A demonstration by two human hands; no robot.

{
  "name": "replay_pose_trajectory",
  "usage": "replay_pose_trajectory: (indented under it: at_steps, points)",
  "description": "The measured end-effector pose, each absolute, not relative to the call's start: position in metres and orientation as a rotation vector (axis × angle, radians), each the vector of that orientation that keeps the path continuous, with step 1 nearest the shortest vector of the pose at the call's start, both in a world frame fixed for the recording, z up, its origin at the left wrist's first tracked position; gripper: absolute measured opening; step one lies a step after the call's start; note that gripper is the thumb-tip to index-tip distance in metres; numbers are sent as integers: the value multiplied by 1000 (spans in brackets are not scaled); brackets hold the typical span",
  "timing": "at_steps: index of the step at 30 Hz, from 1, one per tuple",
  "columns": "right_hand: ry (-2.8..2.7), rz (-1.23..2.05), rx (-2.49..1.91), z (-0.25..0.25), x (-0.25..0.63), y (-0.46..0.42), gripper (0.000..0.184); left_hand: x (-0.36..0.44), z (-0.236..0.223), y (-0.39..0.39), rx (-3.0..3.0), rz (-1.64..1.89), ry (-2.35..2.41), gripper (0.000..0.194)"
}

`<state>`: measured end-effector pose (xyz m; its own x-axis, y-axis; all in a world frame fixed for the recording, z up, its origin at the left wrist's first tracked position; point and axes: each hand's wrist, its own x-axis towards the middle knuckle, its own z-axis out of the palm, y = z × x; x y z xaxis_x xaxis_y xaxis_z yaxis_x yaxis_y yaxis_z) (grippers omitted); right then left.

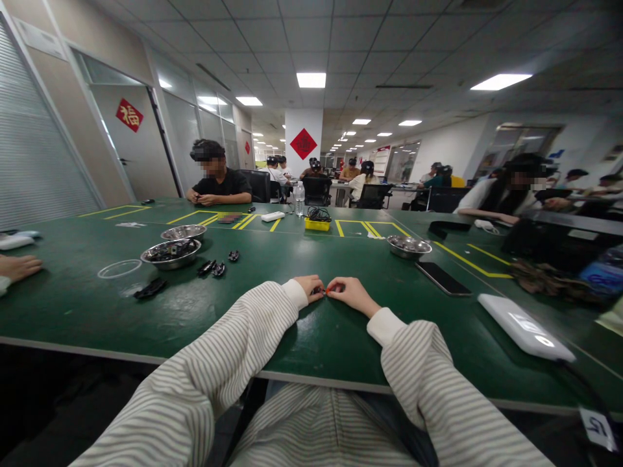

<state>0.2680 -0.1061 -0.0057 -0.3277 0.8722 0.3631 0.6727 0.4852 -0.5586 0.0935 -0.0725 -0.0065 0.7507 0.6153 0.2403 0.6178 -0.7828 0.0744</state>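
My left hand (309,287) and my right hand (354,296) meet over the green table (272,347), straight ahead of me. Both are closed, their fingertips pinched together around something tiny. A speck of orange (328,292) shows at the right fingertips, and a small dark or metallic bit shows by the left ones. The fingers cover most of it, so its kind cannot be made out. Left of my hands lie several small black parts (219,269) and a longer black piece (150,288). A steel bowl (175,264) behind them is filled with black parts.
Another steel bowl (197,232) sits behind the first, beside a clear ring (119,268). To the right are a bowl of small parts (409,254), a phone (442,279) and a white power bank (525,327) with a cable. Someone's hand (22,267) rests at the left edge.
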Motion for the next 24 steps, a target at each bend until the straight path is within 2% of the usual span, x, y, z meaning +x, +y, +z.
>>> replay_pose_trajectory:
  at_steps: [7,24]
  points:
    - [-2024,572,-1176,-4,264,-109,15,94,-6,-73,-2923,-442,-1054,19]
    - [-1896,513,-1131,-5,265,-106,17,93,-2,-75,-2871,-596,-1058,25]
